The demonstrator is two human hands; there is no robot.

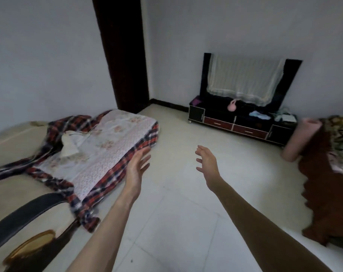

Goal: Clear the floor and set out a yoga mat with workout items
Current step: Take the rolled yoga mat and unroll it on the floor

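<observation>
So we're standing in a plain white-walled room looking down at a pale tiled floor [178, 222], both arms stretched out in front of us. Our left hand [138, 165] has its fingers straight and spread, holding nothing, and it sits right at the edge of a plaid blanket [110, 173] with a pale floral-print cloth [108, 142] lying on top of it; can't really tell if the fingertips are touching the fabric or just over it. Our right hand [207, 163] is out over bare tile, fingers loosely curled and relaxed, nothing in it either. The blanket is spread on the floor to our left, with a crumpled white cloth [72, 144] on it. The rolled-up pink yoga mat [300, 140] is way over on the right, tilted against a rust-brown cover [323, 189], well apart from both hands. Against the far wall there's a low black TV cabinet [239, 122] with reddish drawers, and the screen [249, 79] on it has a lacy white cloth draped over it. A small pink kettlebell [231, 106] sits on top of that cabinet, plus some folded light-colored bits further right that are too blurry to name. Down in the bottom-left corner we can see a dark curved chair back [23, 218].
</observation>
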